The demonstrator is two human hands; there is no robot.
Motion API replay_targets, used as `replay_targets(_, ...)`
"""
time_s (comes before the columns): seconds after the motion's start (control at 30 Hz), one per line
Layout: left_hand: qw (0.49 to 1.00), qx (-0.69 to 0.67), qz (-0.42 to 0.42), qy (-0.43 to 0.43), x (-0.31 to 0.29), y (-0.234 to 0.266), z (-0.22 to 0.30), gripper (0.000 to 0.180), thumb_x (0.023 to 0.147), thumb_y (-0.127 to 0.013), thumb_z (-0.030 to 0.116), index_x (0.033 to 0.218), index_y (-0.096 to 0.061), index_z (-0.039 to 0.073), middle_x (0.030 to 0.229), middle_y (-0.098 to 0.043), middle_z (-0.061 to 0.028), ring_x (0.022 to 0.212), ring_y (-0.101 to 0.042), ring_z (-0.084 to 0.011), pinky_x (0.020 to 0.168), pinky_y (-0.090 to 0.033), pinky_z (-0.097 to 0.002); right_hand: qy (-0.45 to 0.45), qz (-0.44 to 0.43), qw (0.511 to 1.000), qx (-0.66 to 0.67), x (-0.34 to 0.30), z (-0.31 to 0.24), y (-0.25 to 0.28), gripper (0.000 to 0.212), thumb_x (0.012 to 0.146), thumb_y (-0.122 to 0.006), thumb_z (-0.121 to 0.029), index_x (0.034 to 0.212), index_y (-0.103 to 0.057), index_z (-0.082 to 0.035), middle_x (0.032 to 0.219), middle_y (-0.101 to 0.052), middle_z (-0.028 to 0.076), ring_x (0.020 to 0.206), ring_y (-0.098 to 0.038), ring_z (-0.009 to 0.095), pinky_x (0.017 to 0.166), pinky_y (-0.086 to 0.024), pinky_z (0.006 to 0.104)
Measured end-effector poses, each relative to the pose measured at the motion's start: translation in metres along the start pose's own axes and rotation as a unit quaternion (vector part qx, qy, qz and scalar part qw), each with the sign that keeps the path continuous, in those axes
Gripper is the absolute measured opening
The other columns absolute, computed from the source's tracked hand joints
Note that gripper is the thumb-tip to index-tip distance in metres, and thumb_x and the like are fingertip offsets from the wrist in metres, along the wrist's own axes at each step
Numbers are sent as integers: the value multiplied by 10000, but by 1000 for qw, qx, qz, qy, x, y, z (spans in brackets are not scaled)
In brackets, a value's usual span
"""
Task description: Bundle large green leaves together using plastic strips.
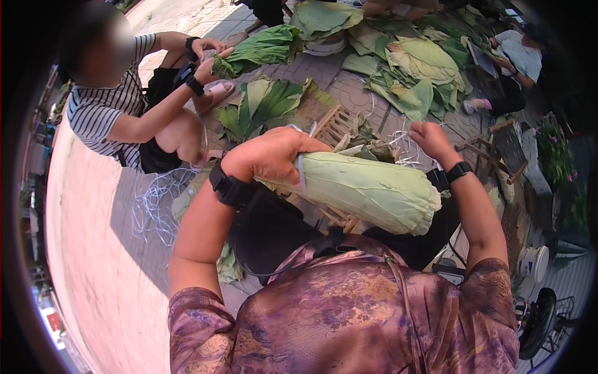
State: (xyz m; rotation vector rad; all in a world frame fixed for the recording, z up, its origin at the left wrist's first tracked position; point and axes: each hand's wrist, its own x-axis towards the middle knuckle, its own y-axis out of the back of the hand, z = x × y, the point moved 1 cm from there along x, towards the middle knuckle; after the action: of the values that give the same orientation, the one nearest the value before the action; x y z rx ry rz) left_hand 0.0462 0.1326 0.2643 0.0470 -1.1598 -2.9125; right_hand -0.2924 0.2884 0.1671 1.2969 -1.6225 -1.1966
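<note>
A thick roll of pale green lotus leaves (367, 187) lies slantwise above my lap. My left hand (274, 154) is closed around its left end, the thumb along the top. Beside those fingers a thin white string (302, 174) loops around the roll. Past the roll's far side, my right hand (433, 143) is raised in a fist, apart from the leaves. White strands show close to it, but whether it grips one is hidden. Beneath and behind the roll stands a small slatted wooden stool or rack (333, 124) with crumpled, dull leaf pieces (367, 140).
At the left a seated person in a striped top (103, 118) holds a green leaf bundle (265, 50). Tangled white string (159, 206) lies on the paving. Large leaves (423, 62) are heaped at the far right, near another seated person (520, 56). A white bucket (534, 262) stands right.
</note>
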Motion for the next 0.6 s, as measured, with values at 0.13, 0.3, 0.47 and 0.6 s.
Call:
replay_targets(0.13,923,385,7,-14,16,-24,-3,405,586,-640,60,975,-633,174,704,-565,-50,762,-566,-257,704,-404,-364,48,109,992,-35,18,-42,67,183,811,-556,-231,789,-560,-49,691,-572,172,689,-558,366,600,-441,420)
replay_targets(0.3,918,382,13,104,34,-46,-30,411,587,-641,45,982,-607,156,791,-616,-70,828,-578,-276,738,-414,-372,172,141,961,166,-11,-153,91,172,809,-557,-199,748,-547,-38,660,-560,161,641,-551,359,569,-435,411)
replay_targets(0.47,973,47,130,187,27,-32,-49,509,546,-702,40,1032,-548,59,888,-625,-83,863,-582,-242,765,-451,-326,245,-59,935,251,-81,-191,-3,145,791,-554,-183,744,-518,-51,671,-549,184,662,-543,383,590,-434,442)
replay_targets(0.6,956,-229,138,122,23,-33,-39,500,543,-704,-39,1013,-539,13,932,-570,-4,885,-515,-97,810,-419,-254,-37,-230,825,515,-71,-126,-71,223,887,-516,-227,953,-593,-29,765,-599,43,677,-577,162,596,-453,289)
